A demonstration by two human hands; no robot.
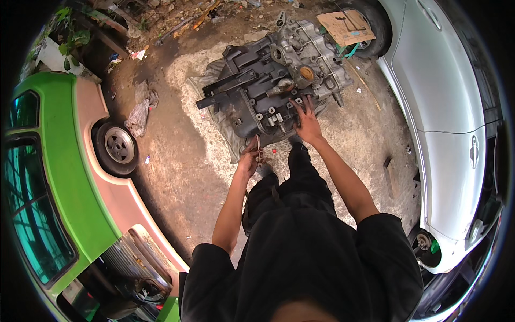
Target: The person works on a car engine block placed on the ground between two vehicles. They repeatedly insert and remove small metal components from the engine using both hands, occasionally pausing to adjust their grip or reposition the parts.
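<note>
A large car engine (252, 99) with dark covers and grey metal castings lies on a crumpled grey cloth (235, 153) in front of my feet. At its near left edge, my left hand (248, 161) is closed around a slim, light metal tool (258, 144). The tool points up toward the engine's near side; its exact kind is too small to make out. My right hand (308, 124) has its fingers spread, with the fingertips against the near edge of the engine, right of a small metal fitting (278, 121). An orange-brown round part (306, 73) sits farther back on the engine.
On the left stands a green and pink vehicle (91, 155); on the right, a silver car (437, 96). A cardboard piece (346, 28) rests by a tyre at the back right. A dirty rag (139, 111) and a wooden block (391, 177) lie on the ground.
</note>
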